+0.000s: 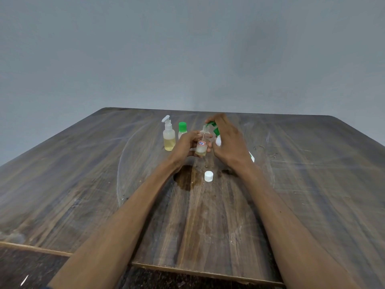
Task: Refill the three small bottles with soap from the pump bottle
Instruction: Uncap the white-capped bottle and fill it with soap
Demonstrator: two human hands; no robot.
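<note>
— While our left hand (188,142) grips the labelled small bottle (201,143) mid-table, our right hand (228,140) holds a green-nozzled bottle (216,134) tipped at its mouth.

— Progress?

— Barely filled, we judge. White cap (208,176) off; green-capped bottle (182,130) and pump bottle (169,136) wait behind.

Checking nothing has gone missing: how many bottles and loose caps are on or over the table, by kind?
Pump bottles: 2, a white-pump bottle standing and a green-pump bottle in the right hand
Small bottles: 2, a green-capped bottle and an open bottle in the left hand
Loose caps: 1, a white cap
Total: 5
</note>
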